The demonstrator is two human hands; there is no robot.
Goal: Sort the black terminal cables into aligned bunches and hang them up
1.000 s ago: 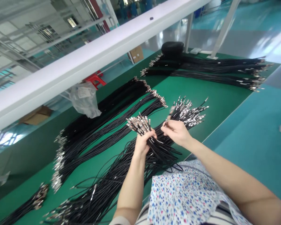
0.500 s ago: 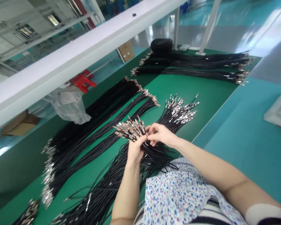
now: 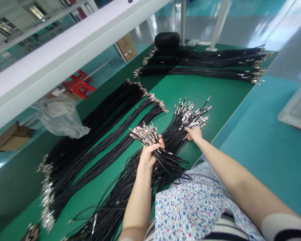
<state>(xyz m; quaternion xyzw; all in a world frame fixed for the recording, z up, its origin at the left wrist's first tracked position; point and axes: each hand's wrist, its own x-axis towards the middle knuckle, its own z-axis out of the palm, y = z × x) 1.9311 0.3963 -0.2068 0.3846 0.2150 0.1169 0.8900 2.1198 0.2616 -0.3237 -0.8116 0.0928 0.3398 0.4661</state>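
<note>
My left hand (image 3: 150, 153) is closed round a bundle of black cables (image 3: 157, 151), whose silver connector ends (image 3: 144, 133) fan out above my fist. My right hand (image 3: 195, 134) reaches forward to a loose pile of black cables with metal ends (image 3: 190, 115) on the green table (image 3: 225, 97). Its fingers rest on the connector tips there and look pinched, but what they grip is too small to make out.
More black cable bundles lie in rows to the left (image 3: 97, 134) and at the far end (image 3: 205, 65). A black pouch (image 3: 167, 39) sits at the far end, and a clear plastic bag (image 3: 57, 115) at the left. A white beam (image 3: 65, 55) crosses overhead. The table edge runs along my right.
My right hand has left the bundle in my left hand and moved forward and right to the loose pile. The left hand keeps its hold on the bundle.
</note>
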